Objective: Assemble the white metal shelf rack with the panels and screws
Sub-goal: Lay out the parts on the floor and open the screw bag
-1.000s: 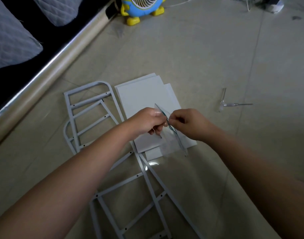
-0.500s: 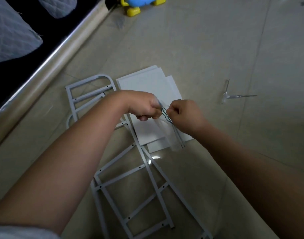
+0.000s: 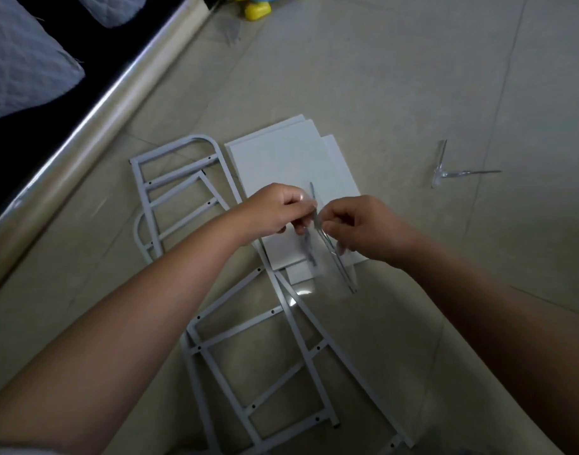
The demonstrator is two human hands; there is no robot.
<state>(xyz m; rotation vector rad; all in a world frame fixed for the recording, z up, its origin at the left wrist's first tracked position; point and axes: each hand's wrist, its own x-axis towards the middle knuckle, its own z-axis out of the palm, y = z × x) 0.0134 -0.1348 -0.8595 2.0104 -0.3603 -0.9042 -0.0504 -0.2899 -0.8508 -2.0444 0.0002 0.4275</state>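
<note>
Left hand (image 3: 278,210) and right hand (image 3: 363,226), fingers curled, pinch the top of a clear bag (image 3: 327,270). White panels (image 3: 281,159) lie at 12 o'clock of the hands; white frames (image 3: 180,172) span 9 to 6 o'clock.

left hand (image 3: 278,208): fingers curled, pinching the top edge of the clear plastic bag (image 3: 327,257), held above the panels (image 3: 281,159).
right hand (image 3: 363,228): pinching the same top edge, just beside the left hand.
clear plastic bag: hangs from both hands, see-through, thin dark strips showing; what is inside i cannot tell.
panels: flat white sheets stacked on the floor (image 3: 380,77), corners offset.
side frames (image 3: 180,171): white ladder-like metal, lying flat left of the panels, long rails crossing nearer the person.
clear plastic scrap (image 3: 440,165): on the floor to the right, well apart from the panels.
far edge: yellow and blue toy (image 3: 253,9); quilted cushions (image 3: 22,67) behind a shiny rail (image 3: 94,126).
</note>
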